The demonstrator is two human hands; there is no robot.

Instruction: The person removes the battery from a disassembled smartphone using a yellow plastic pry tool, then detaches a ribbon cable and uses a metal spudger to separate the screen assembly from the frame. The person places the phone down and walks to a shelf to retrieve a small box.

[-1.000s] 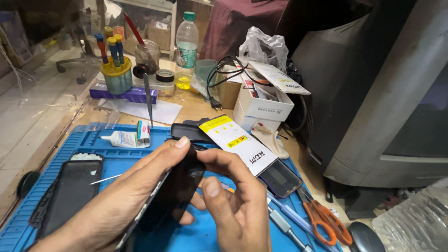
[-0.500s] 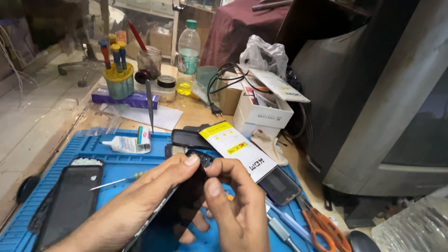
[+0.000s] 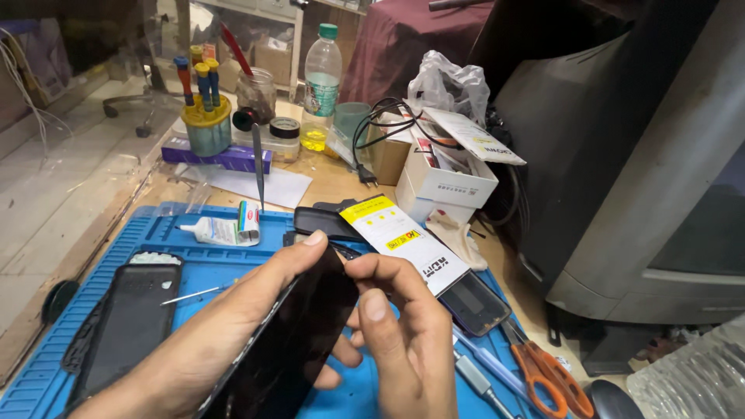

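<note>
Now both gripped on black phone (image 3: 291, 341): left hand (image 3: 233, 334), right hand (image 3: 403, 341) (fingers pinching top edge). Crowded rightward, apparently by scissors (image 3: 543, 372); open blue mat (image 3: 209, 271) leftward.

- phone screen (image 3: 291, 341): glossy black glass, smooth
- mat (image 3: 209, 268): matt blue rubber, ridged edge
- table (image 3: 326, 174): bare worn wood
- bottle (image 3: 320, 85): clear plastic
- scissors (image 3: 543, 368): metal blades, orange plastic handles
- box (image 3: 446, 174): white cardboard

On the mat (image 3: 194, 271), the phone screen (image 3: 287, 341) sits centre between both hands, a phone shell (image 3: 128, 326) at nine o'clock, glue tube (image 3: 221, 230) at eleven, scissors (image 3: 543, 372) at three.
</note>
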